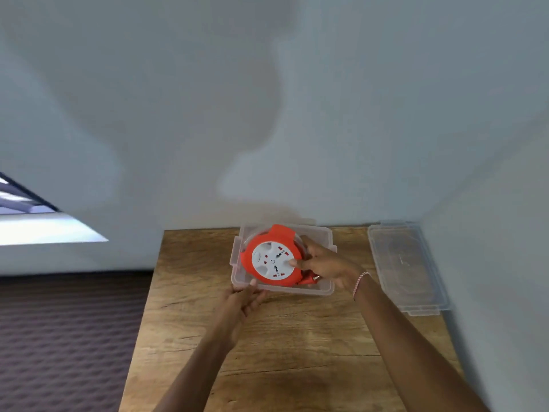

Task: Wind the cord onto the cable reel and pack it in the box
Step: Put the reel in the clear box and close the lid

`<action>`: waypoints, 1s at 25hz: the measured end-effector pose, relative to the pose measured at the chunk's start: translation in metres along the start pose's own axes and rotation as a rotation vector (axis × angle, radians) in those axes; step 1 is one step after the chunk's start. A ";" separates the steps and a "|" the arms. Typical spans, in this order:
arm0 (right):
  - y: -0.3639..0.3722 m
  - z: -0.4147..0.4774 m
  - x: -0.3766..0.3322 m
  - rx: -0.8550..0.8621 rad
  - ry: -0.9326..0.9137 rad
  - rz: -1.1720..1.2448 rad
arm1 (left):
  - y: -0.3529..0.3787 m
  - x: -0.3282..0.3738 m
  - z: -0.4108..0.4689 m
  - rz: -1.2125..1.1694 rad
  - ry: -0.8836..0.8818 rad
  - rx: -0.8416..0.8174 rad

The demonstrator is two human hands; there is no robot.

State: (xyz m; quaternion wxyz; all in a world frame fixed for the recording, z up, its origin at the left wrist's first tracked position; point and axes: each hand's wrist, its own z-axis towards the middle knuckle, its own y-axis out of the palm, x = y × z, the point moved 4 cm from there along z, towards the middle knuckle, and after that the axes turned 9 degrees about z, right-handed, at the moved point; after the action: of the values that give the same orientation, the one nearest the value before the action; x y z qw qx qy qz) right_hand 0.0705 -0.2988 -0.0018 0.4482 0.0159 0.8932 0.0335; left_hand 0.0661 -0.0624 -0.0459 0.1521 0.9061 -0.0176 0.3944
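I steady the clear plastic box [241, 280] with my left hand [239, 301], fingers loosely spread and pressed to its near corner at about seven o'clock, gripping nothing. Inside it, tilted against the far wall, stands the cable reel [271, 257]: a round orange shell, smooth and glossy, around a white socket face. The cord looks already wound, and its orange plug [309, 279] lies at the reel's five o'clock. My right hand [322, 264] is closed on the reel's rim at three o'clock, thumb on the white face, lowering it in. By my reckoning the packing is nearly done; the reel has yet to lie flat. The transparent ribbed lid [407, 266] waits well apart at the right on the grained wooden surface [297, 352].
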 end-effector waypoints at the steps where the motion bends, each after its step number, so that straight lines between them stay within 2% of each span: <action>1: 0.007 0.006 -0.002 -0.028 0.005 -0.048 | -0.004 -0.002 -0.004 -0.002 0.012 0.001; 6: 0.021 0.026 0.000 -0.080 0.098 -0.206 | -0.026 -0.011 -0.016 0.114 -0.002 0.036; 11: 0.021 0.033 0.003 -0.023 0.181 -0.286 | -0.034 -0.009 -0.023 0.232 -0.039 0.046; 15: 0.026 0.037 -0.006 0.117 0.161 -0.666 | -0.035 -0.006 -0.023 0.246 -0.071 0.079; 19: 0.030 0.043 -0.009 0.153 0.141 -1.078 | -0.034 -0.007 -0.024 0.252 -0.068 0.119; 22: 0.030 0.041 -0.007 0.213 0.131 -1.171 | -0.034 -0.004 -0.025 0.284 -0.072 0.117; 25: 0.028 0.029 -0.012 0.352 0.014 -1.163 | -0.039 0.000 -0.026 0.427 -0.023 0.183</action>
State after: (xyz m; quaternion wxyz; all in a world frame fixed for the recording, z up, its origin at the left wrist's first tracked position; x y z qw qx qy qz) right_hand 0.1008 -0.2704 -0.0072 0.3777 -0.4011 0.7506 -0.3647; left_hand 0.0541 -0.0181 -0.0395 -0.0180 0.8962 -0.1750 0.4072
